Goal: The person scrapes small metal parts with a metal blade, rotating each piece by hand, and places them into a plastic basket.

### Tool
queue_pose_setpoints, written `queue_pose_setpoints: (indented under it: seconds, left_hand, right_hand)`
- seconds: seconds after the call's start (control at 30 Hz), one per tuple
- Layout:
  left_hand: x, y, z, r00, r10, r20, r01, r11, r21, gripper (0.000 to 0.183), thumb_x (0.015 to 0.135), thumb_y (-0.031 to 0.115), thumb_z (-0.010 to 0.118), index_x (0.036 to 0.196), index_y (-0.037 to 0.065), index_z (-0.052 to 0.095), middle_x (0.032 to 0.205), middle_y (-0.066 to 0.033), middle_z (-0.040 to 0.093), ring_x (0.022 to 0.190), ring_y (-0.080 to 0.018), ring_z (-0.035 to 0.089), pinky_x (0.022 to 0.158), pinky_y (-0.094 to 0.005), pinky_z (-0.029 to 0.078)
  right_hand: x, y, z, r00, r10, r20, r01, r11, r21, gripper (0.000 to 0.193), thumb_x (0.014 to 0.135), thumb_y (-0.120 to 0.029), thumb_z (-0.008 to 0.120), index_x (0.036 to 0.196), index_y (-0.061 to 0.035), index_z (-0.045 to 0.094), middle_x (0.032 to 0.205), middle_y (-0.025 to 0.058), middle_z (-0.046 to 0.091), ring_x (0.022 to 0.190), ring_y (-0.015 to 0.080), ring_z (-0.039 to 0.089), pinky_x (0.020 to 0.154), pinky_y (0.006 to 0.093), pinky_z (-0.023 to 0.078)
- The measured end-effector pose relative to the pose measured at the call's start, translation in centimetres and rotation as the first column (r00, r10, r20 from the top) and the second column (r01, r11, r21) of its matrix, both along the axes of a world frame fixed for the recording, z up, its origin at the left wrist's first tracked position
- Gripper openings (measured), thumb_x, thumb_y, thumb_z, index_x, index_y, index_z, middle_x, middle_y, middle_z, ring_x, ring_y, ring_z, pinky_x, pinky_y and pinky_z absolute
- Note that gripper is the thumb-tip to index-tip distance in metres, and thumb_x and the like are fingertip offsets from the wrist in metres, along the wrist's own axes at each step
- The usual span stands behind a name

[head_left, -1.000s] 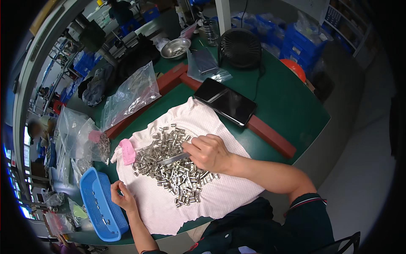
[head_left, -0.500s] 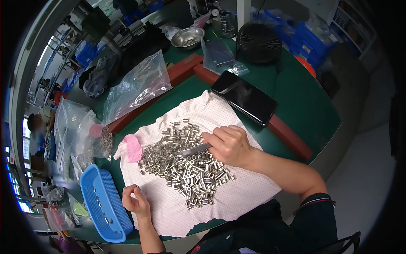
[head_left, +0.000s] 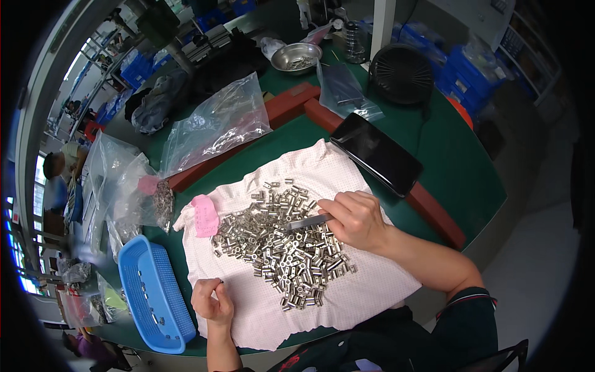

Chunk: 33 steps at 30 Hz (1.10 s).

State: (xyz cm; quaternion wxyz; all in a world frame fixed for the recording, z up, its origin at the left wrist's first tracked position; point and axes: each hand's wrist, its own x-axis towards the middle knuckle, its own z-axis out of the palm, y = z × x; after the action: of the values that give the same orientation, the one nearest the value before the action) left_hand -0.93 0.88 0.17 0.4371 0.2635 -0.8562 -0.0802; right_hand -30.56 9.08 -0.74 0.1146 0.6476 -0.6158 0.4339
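A heap of small shiny metal sleeves (head_left: 297,260), short tubes with side holes, lies on a pale pink cloth (head_left: 248,322). Over the heap's right side, my right hand (head_left: 356,220) is closed around a flat grey metal strip (head_left: 310,221); its far end rests at or just above the pieces. My left hand (head_left: 212,302) is closed in a pinch at the cloth's left edge. A tiny dark spot shows at its fingertips, too small to name. Left of it stands a blue plastic basket (head_left: 154,291) with a few metal pieces inside. A pink paper slip (head_left: 205,216) lies beside the heap.
Red-brown bars (head_left: 434,214) frame the green table (head_left: 465,167). A black phone (head_left: 377,154) lies across the right bar. Clear plastic bags (head_left: 217,124) lie at the left and back. Farther off are a steel bowl (head_left: 296,57) and a round black object (head_left: 401,73).
The whole view has shifted, so the scene sits slightly farther right. The strip's far end has moved a little rightward over the heap. Both hands keep much the same pose.
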Motion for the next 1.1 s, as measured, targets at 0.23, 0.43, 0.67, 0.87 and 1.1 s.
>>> queue_pose_setpoints:
  seconds: [0.23, 0.43, 0.67, 0.87, 1.1]
  left_hand:
    - [-0.3, -0.7, -0.3, 0.992, 0.012, -0.122, -0.003, 0.997, 0.077, 0.003, 0.083, 0.0, 0.052, 0.081, -0.003, 0.053, 0.069, -0.0071, 0.052, 0.056, -0.0112, 0.047, 0.051, -0.0208, 0.037]
    - [-1.6, -0.9, 0.1, 0.785, 0.208, -0.584, 0.502, 0.339, 0.796, 0.013, 0.089, 0.014, 0.049, 0.09, 0.002, 0.053, 0.068, -0.0028, 0.052, 0.055, -0.0066, 0.045, 0.052, -0.0183, 0.036]
    - [-1.0, -0.4, 0.1, 0.749, 0.258, -0.61, 0.642, -0.052, 0.765, 0.014, 0.088, 0.015, 0.05, 0.095, 0.003, 0.054, 0.073, -0.0023, 0.054, 0.061, -0.007, 0.048, 0.06, -0.0196, 0.041]
    - [-0.9, -0.6, -0.9, 0.739, 0.252, -0.625, 0.666, -0.133, 0.734, 0.014, 0.086, 0.013, 0.053, 0.096, 0.003, 0.054, 0.076, -0.0023, 0.055, 0.064, -0.0069, 0.049, 0.064, -0.0201, 0.042]
    - [0.2, -0.7, 1.5, 0.731, 0.306, -0.609, 0.662, -0.103, 0.743, 0.016, 0.086, 0.012, 0.052, 0.099, 0.002, 0.054, 0.076, -0.0024, 0.055, 0.064, -0.007, 0.048, 0.063, -0.0204, 0.041]
  right_hand:
    - [-0.2, -0.3, 0.1, 0.998, 0.057, 0.018, -0.056, 0.997, -0.052, 0.015, 0.061, 0.002, 0.059, 0.075, -0.0012, 0.059, 0.056, 0.0082, 0.051, 0.047, 0.0228, 0.051, 0.044, 0.032, 0.04]
    - [0.0, -0.4, 0.7, 0.995, -0.001, 0.096, -0.005, 0.998, 0.061, 0.016, 0.066, 0.002, 0.059, 0.081, -0.002, 0.06, 0.064, 0.0092, 0.057, 0.051, 0.0209, 0.055, 0.047, 0.0286, 0.043]
    - [2.3, 0.0, 0.8, 0.952, -0.026, 0.304, -0.029, 0.984, 0.175, 0.015, 0.072, -0.003, 0.062, 0.086, -0.0018, 0.06, 0.066, 0.0084, 0.059, 0.05, 0.0147, 0.056, 0.047, 0.0244, 0.042]
    - [4.3, 1.5, 2.7, 0.933, 0.019, 0.36, -0.133, 0.946, 0.295, 0.015, 0.078, -0.006, 0.056, 0.093, -0.0022, 0.053, 0.072, 0.0097, 0.059, 0.057, 0.0183, 0.057, 0.052, 0.0282, 0.042]
    - [6.3, 1.1, 6.8, 0.955, 0.273, 0.112, -0.295, 0.903, 0.314, 0.016, 0.074, 0.0, 0.057, 0.091, -0.0015, 0.055, 0.07, 0.0111, 0.053, 0.059, 0.0273, 0.054, 0.051, 0.0346, 0.041]
